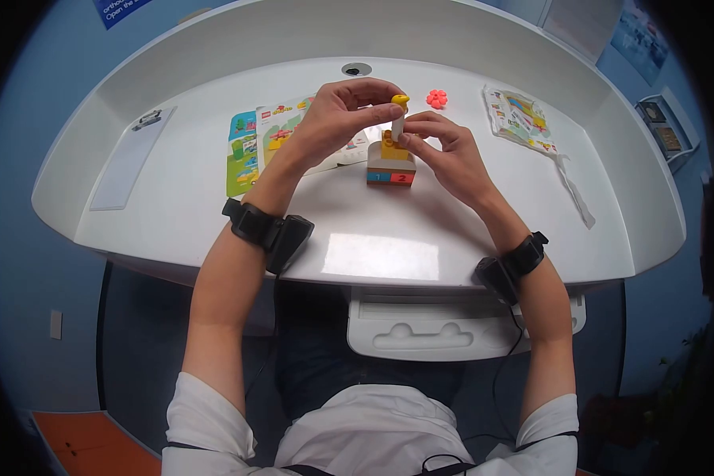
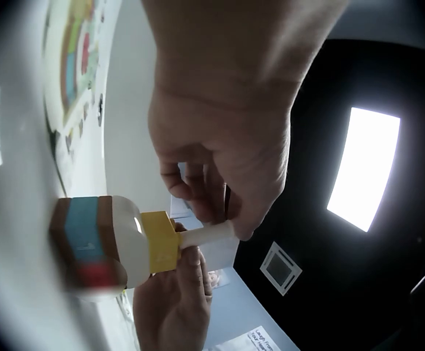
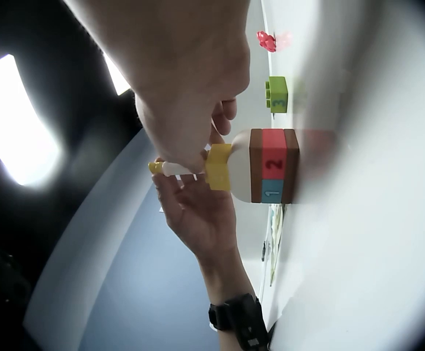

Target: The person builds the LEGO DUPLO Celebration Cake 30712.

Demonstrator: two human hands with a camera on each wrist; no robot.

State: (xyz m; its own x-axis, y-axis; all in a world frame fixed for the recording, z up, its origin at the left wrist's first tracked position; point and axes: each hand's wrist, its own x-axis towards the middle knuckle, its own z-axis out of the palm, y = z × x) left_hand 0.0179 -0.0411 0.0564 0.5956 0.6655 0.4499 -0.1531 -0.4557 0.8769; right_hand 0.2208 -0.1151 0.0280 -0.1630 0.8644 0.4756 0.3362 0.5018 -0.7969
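A stacked toy-brick cake (image 1: 391, 176) stands upright on the white table, with brown layers, a blue 1 brick and a red 2 brick. Above these come a rounded white layer (image 3: 241, 167) and a yellow brick (image 2: 159, 241). A white candle (image 2: 206, 235) with a yellow tip (image 3: 155, 167) rises from the yellow brick. My left hand (image 1: 337, 119) pinches the candle near its top between thumb and fingers. Lower down, my right hand (image 1: 456, 159) pinches the candle's base, thumb right at the yellow brick.
Behind the cake lie a pink flower piece (image 1: 436, 98) and a green 3 brick (image 3: 278, 95). Printed booklets (image 1: 271, 143) spread out at left, beyond them a white board (image 1: 131, 163). A crumpled plastic packet (image 1: 520, 119) lies at right. The table has a raised white wall (image 1: 238, 47).
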